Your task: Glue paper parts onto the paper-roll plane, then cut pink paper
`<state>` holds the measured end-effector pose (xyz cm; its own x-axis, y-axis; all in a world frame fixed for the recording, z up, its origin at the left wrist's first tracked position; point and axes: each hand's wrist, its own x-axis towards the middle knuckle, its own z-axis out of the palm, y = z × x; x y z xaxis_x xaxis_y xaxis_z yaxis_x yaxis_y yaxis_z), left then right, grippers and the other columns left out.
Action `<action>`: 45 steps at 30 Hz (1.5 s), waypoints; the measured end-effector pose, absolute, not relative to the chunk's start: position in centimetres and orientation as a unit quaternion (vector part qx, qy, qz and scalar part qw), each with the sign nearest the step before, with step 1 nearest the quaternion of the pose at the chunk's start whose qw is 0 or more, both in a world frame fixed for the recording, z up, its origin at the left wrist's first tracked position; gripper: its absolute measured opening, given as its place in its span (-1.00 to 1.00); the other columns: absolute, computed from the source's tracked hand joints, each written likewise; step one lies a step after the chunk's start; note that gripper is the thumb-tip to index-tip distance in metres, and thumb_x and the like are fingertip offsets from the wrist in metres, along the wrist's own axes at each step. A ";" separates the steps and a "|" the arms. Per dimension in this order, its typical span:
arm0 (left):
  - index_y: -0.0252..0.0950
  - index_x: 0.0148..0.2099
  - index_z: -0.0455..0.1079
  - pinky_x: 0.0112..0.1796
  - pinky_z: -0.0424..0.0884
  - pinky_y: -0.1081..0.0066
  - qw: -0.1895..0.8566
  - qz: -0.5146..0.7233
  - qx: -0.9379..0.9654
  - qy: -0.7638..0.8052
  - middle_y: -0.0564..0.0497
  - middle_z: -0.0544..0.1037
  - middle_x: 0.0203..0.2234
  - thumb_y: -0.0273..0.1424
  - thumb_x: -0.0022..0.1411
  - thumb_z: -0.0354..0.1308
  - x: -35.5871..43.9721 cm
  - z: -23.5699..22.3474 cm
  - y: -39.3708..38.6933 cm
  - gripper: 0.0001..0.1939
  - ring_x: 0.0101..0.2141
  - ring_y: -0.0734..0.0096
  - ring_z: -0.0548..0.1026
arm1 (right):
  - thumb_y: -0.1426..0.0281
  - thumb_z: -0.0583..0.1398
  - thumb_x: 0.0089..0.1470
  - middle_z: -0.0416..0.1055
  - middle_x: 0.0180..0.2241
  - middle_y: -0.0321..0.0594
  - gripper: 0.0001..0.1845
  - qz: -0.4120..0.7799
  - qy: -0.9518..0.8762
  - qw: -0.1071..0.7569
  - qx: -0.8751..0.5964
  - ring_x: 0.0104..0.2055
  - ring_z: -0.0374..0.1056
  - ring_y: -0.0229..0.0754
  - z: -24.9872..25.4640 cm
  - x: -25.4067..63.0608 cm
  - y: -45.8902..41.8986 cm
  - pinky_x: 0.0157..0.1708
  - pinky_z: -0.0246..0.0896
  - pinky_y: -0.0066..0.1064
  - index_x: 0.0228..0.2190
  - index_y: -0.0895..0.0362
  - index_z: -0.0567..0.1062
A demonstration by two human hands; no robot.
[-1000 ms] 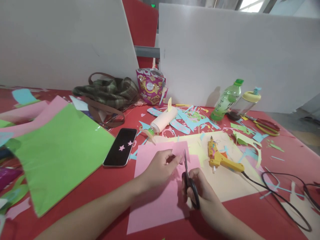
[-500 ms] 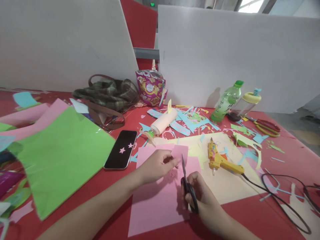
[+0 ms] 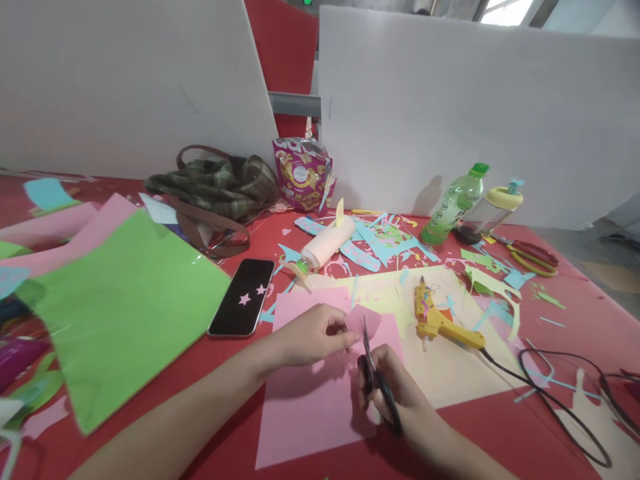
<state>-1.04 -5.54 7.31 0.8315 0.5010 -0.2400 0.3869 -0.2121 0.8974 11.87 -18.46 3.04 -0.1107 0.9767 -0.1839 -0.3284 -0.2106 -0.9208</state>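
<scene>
Between the thumb and fingers of my left hand [image 3: 320,335] is a small piece of pink paper [image 3: 369,321], held up above the table. My right hand [image 3: 395,387] has its fingers through the handles of black scissors [image 3: 381,383]. The scissor blades point away from me and meet the small pink piece near its middle; whether they are parted is hard to make out. Under both hands lies a larger pink sheet [image 3: 300,427], partly covered by their shadows. Left of my hands, two small pink stars rest on a black phone [image 3: 240,310].
A yellow glue gun [image 3: 445,327] with a black cord lies on a cream sheet [image 3: 470,380] at right. A big green sheet [image 3: 125,313] covers the left side. Behind are a paper-wrapped roll [image 3: 330,241], paper scraps, a snack bag [image 3: 303,175], a green bottle [image 3: 453,207] and pliers [image 3: 533,257].
The small pink piece has turned in my left hand, so a corner now points right. The scissors and my right hand have shifted slightly left and tilted; the view has moved a little.
</scene>
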 end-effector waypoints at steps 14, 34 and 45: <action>-0.36 -0.58 0.28 -0.63 0.04 0.58 0.519 0.025 0.809 0.276 0.14 0.19 -0.74 -0.28 0.03 -0.04 -1.5 7.6 -5.0 -0.72 -0.68 0.61 0.11 | 0.06 0.16 -0.20 0.11 -0.59 -0.43 -0.58 0.650 -0.360 0.509 -0.435 -0.59 0.01 -0.38 3.2 11.5 -18.6 -0.60 0.00 -0.52 -0.50 0.07 0.09; -0.33 -0.57 0.32 -0.59 0.12 0.56 0.515 -0.034 0.841 0.161 0.09 0.35 -0.71 -0.31 0.05 -0.02 -2.8 8.6 -3.3 -0.75 -0.64 0.56 0.25 | 0.17 0.22 -0.19 0.17 -0.67 -0.50 -0.59 0.701 -0.334 0.485 -0.403 -0.68 0.10 -0.42 2.4 11.2 -19.0 -0.67 0.06 -0.52 -0.49 0.07 0.08; -0.35 -0.63 0.36 -0.62 0.13 0.58 0.499 -0.083 0.857 0.101 0.06 0.40 -0.73 -0.41 -0.01 0.04 -3.3 8.7 -2.5 -0.78 -0.66 0.57 0.28 | 0.31 0.23 -0.18 0.13 -0.75 -0.58 -0.61 0.739 -0.331 0.403 -0.427 -0.79 -0.02 -0.50 3.0 12.1 -18.8 -0.79 -0.11 -0.66 -0.53 0.07 0.05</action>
